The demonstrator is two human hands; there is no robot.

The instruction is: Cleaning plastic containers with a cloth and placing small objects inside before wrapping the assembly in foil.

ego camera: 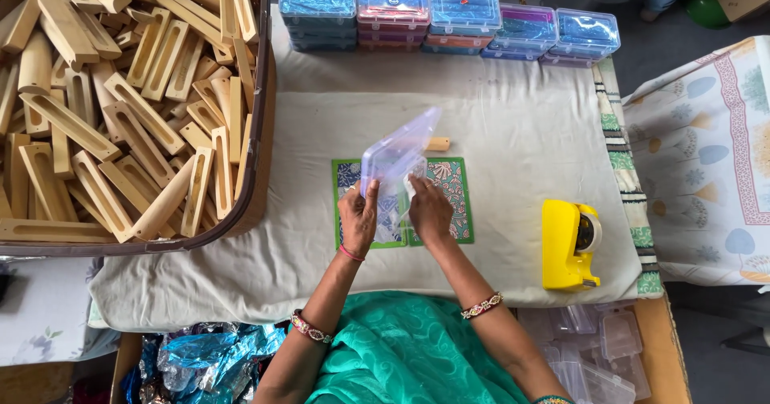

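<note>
Both hands, left hand (358, 214) and right hand (427, 209), gripped the open clear plastic hinged box (395, 157) above the green patterned cards (449, 181); pinched only at its lower edges, it could slip or snap shut

You see: clear see-through plastic box (395, 157) | green-bordered cards with blue and red-brown floral print (446, 181) | bright yellow tape dispenser (566, 245) | pale tan wooden blocks (120, 99) | off-white cloth (513, 131) | blue and pink-filled stacked boxes (449, 15)

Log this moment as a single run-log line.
left hand: holds clear plastic case | right hand: on case, lid open | below: green patterned cards | right: yellow tape dispenser | left: basket of wooden pieces
</note>
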